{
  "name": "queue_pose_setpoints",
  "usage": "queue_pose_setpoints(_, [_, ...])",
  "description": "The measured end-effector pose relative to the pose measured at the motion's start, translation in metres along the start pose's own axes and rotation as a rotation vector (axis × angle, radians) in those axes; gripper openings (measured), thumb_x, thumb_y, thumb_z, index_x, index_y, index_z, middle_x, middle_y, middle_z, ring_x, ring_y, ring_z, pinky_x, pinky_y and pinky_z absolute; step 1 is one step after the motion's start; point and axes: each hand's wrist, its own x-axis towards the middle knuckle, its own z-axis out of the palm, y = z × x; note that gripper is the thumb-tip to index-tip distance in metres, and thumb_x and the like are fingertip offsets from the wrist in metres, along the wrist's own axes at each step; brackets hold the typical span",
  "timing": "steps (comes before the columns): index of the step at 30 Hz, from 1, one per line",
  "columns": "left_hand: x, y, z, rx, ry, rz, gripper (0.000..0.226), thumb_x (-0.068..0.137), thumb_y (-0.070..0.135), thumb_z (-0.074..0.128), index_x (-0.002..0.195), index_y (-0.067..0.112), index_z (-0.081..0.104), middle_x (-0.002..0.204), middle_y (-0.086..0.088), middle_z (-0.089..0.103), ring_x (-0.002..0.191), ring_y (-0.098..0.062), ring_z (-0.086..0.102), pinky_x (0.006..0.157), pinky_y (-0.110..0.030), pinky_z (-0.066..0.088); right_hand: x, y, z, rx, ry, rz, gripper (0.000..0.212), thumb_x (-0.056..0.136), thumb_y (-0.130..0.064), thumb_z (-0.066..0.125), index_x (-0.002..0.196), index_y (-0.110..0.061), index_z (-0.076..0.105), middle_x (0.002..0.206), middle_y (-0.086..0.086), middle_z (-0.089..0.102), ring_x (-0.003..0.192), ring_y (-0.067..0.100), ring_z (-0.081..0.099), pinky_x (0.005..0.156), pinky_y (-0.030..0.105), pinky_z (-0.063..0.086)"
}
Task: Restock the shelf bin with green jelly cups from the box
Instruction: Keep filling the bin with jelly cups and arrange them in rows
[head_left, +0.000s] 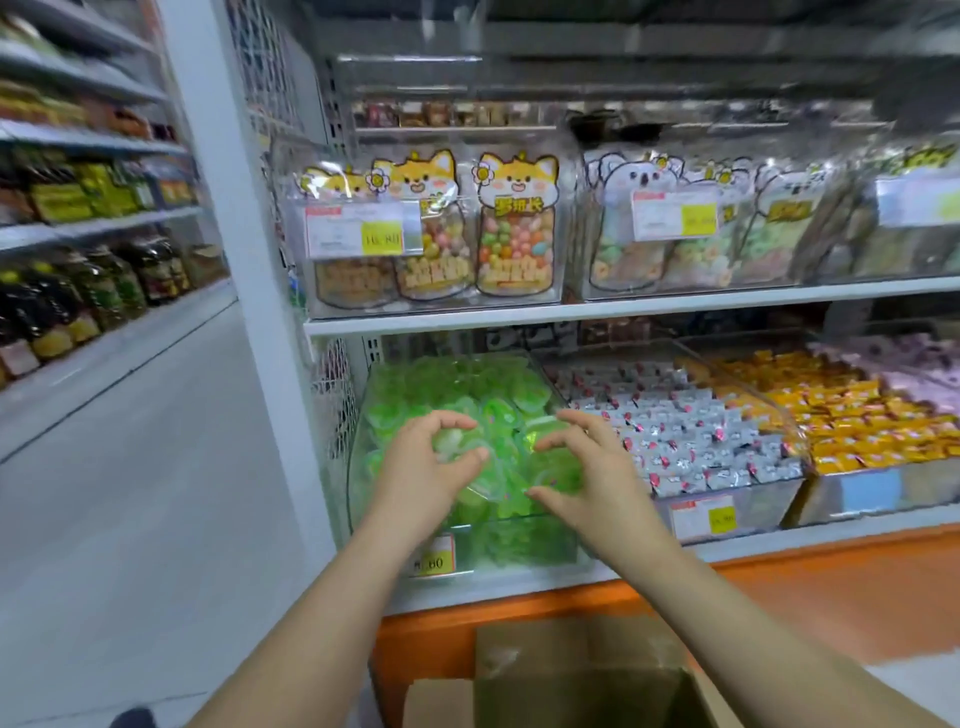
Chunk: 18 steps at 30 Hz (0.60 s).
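A clear shelf bin (540, 540) on the lower shelf is heaped with green jelly cups (467, 384). Both my hands hover over the front of the heap. My left hand (421, 467) has its fingers and thumb curled round a pale green jelly cup (449, 441). A little to its right, my right hand (592, 467) has curved, spread fingers with nothing between them, just above the cups. The open cardboard box (571, 675) sits below at the bottom edge; its contents are hidden.
Beside the green bin are bins of silver-wrapped sweets (691, 431) and orange-wrapped sweets (841, 415). The shelf above (571, 312) holds clear bins of cartoon snack bags. An orange shelf base (779, 587) runs below. An aisle floor and another shelving row lie to the left.
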Motion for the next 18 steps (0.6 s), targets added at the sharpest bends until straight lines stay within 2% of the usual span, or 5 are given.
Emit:
queue_pose_setpoints(4, [0.017, 0.000, 0.018, 0.072, -0.032, 0.028, 0.024, 0.078, 0.016, 0.074, 0.094, 0.028, 0.061, 0.109, 0.003, 0.053, 0.099, -0.010, 0.052, 0.077, -0.016, 0.034, 0.013, 0.000, 0.008, -0.114, -0.041, -0.021, 0.033, 0.076, -0.017, 0.075, 0.106, -0.015, 0.060, 0.143, -0.001, 0.034, 0.127, 0.014, 0.040, 0.100, 0.015, 0.026])
queue_pose_setpoints(8, [0.020, -0.010, 0.029, 0.060, -0.058, -0.017, 0.023, 0.079, 0.019, 0.073, 0.098, 0.027, 0.062, 0.112, 0.005, 0.053, 0.098, -0.014, 0.054, 0.076, -0.018, 0.036, 0.025, 0.006, 0.016, -0.213, -0.094, 0.032, 0.036, 0.082, -0.018, 0.069, 0.116, -0.013, 0.058, 0.148, 0.002, 0.027, 0.131, 0.018, 0.038, 0.103, 0.025, 0.032])
queue_pose_setpoints(10, [0.020, -0.015, 0.031, 0.046, -0.073, -0.032, 0.023, 0.080, 0.020, 0.072, 0.097, 0.030, 0.061, 0.115, 0.006, 0.053, 0.085, -0.006, 0.053, 0.071, -0.017, 0.038, 0.028, 0.010, 0.019, -0.246, -0.108, 0.064, 0.039, 0.084, -0.019, 0.067, 0.121, -0.013, 0.056, 0.148, 0.002, 0.027, 0.133, 0.019, 0.037, 0.105, 0.028, 0.032])
queue_pose_setpoints(12, [0.021, -0.018, 0.034, 0.037, -0.086, -0.038, 0.023, 0.080, 0.022, 0.072, 0.097, 0.032, 0.060, 0.115, 0.006, 0.052, 0.079, -0.004, 0.051, 0.069, -0.018, 0.039, 0.030, 0.013, 0.021, -0.257, -0.117, 0.077, 0.041, 0.086, -0.017, 0.064, 0.126, -0.015, 0.054, 0.149, 0.003, 0.027, 0.135, 0.019, 0.034, 0.107, 0.028, 0.030])
queue_pose_setpoints(18, [0.029, -0.019, 0.043, 0.071, -0.095, 0.014, 0.025, 0.082, 0.020, 0.070, 0.104, 0.027, 0.062, 0.114, 0.008, 0.047, 0.111, -0.010, 0.050, 0.100, -0.022, 0.036, 0.028, 0.018, 0.018, -0.223, -0.108, 0.045, 0.043, 0.083, 0.001, 0.055, 0.122, -0.016, 0.057, 0.144, 0.004, 0.033, 0.134, 0.018, 0.034, 0.101, 0.012, 0.021])
